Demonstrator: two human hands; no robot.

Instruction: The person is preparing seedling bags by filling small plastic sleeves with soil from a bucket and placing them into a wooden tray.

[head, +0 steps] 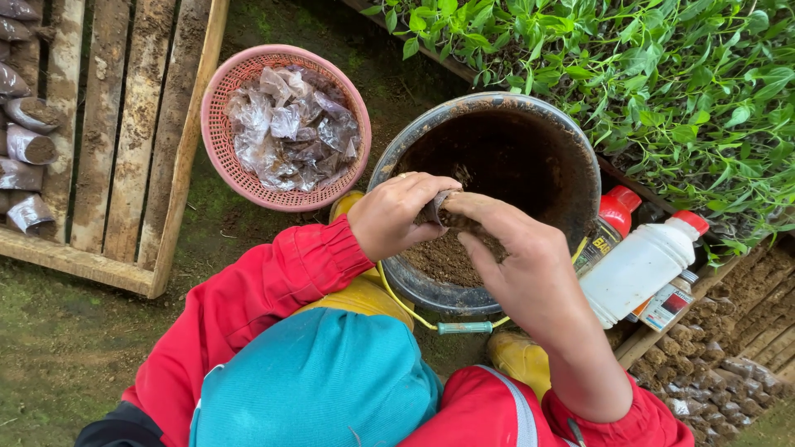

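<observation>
Gripping small soil-filled bag (443, 213) between both hands over soil bucket (571, 136): left hand (396, 217) closed round bag, right hand (517, 265) pinching its near side. Pink basket (217, 108) of plastic bags far left; white bottle (642, 266) right.

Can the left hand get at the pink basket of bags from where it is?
Probably yes. The left hand is over the bucket's near rim, with the pink basket just beside it and nothing between them. But it is gripping a small soil-filled bag with the right hand, so it isn't free.
</observation>
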